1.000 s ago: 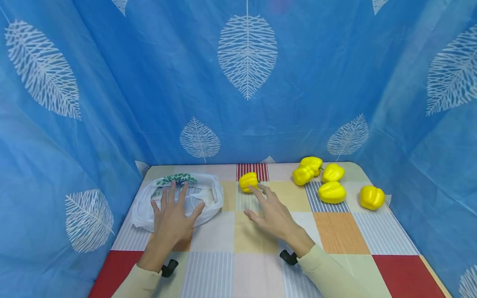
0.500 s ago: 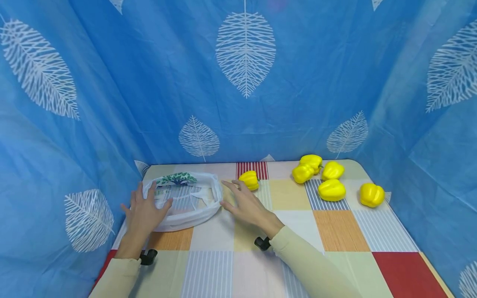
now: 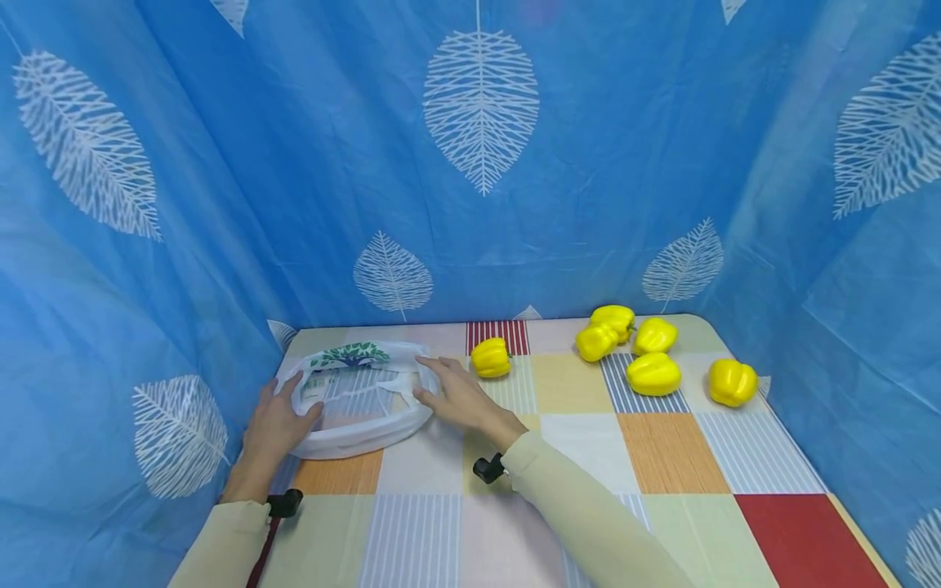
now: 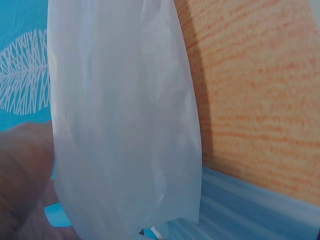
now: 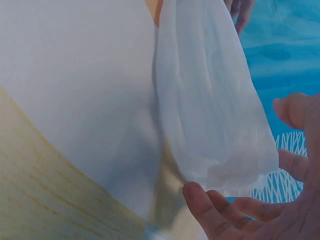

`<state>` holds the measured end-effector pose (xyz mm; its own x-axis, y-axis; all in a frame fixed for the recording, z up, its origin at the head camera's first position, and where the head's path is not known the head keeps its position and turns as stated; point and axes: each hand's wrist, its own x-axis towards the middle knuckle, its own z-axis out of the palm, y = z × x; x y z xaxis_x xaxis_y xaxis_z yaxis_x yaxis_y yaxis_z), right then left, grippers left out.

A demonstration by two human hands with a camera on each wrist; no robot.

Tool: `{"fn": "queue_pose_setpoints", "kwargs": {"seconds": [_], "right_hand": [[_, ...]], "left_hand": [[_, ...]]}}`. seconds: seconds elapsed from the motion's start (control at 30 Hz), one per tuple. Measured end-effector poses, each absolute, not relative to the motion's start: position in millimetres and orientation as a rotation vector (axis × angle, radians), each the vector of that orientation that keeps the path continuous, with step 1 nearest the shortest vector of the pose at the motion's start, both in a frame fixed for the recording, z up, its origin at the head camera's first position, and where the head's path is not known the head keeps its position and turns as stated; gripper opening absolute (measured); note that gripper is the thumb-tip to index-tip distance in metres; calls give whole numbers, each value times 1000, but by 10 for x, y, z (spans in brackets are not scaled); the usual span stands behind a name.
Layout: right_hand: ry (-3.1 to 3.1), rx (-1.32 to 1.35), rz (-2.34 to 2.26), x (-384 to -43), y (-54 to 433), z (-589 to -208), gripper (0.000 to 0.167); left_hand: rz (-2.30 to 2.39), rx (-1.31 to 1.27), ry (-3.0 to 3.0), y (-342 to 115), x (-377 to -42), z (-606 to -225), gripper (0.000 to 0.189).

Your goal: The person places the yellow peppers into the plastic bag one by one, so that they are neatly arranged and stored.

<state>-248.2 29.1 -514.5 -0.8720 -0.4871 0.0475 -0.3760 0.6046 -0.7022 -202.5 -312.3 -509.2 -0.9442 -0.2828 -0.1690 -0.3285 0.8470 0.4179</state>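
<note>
A white plastic bag [image 3: 360,438] with a green tree print stands low on the table's left side, its mouth spread wide. At its left side is my left hand [image 3: 270,429], thumb apart from the fingers near the rim. My right hand [image 3: 463,398] is at the opposite side. In the right wrist view, the fingers [image 5: 202,205] are spread around the bag's side wall [image 5: 215,100], thumb held away from it. The bag hides much of my left hand [image 4: 22,170] in the left wrist view. Just beyond my right hand lies one yellow bell pepper [image 3: 490,358].
Several more yellow bell peppers [image 3: 653,374] lie at the back right, one of them [image 3: 733,382] set apart near the right edge. A checked cloth [image 3: 507,531] covers the table. Blue curtains [image 3: 588,163] with white leaves enclose the back and sides.
My left hand has moved left from over the bag to its left side. My right hand has come left from the near pepper to the bag's right rim. The peppers have stayed put.
</note>
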Motion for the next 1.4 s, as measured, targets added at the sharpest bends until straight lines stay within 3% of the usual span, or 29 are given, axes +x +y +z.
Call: {"fn": "queue_pose_setpoints", "kwargs": {"seconds": [0.43, 0.67, 1.0, 1.4], "right_hand": [[2692, -629, -1061, -2425, 361, -5170, 67], [2721, -594, -992, -2387, 473, -5158, 62], [2676, -587, -842, -2288, 711, -5015, 83], [2692, -522, -713, -2132, 1011, -4936, 86]], "left_hand": [[748, -345, 2983, -3053, -1911, -5058, 70], [762, -224, 2954, -2991, -1871, -5030, 71], [771, -91, 2937, -2818, -1776, -5002, 74], [771, -7, 2914, -2521, -1696, -4994, 74]]}}
